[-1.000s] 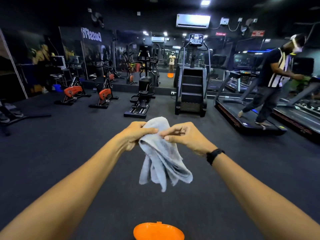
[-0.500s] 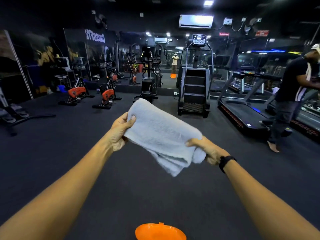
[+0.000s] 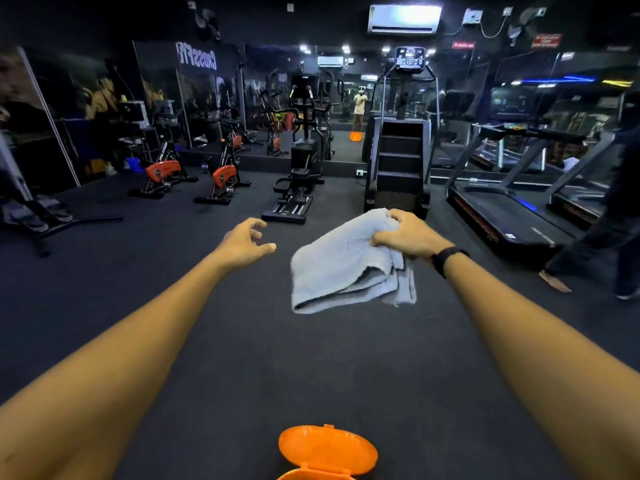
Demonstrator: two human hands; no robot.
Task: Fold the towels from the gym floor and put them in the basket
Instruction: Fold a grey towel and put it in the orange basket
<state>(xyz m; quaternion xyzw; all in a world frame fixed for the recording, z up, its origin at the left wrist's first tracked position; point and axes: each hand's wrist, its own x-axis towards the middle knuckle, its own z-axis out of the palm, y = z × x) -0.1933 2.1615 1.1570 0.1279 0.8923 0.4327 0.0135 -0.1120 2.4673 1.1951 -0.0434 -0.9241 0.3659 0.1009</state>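
- Gym floor point(image 3: 214, 341): dark matting that fills the near and middle scene; your two forearms reach out over it.
- Treadmill point(image 3: 512, 216): far right, with another person's leg point(image 3: 588, 244) just beside it.
- Stair climber point(image 3: 401, 161): far centre, just beyond your right hand.
- Towel point(image 3: 339, 268): grey and loosely folded, it hangs in the air right of centre, clear of the floor; its upper right corner is bunched inside your right fingers, and the rest droops down and to the left of them.
- Basket point(image 3: 327, 452): orange, lid open, at the near edge below the towel.
- Right hand point(image 3: 408, 233): your fingers are curled round the towel's bunched corner.
- Left hand point(image 3: 247, 245): your fingers are spread and lightly bent, holding nothing, near the towel's left edge yet apart from it.
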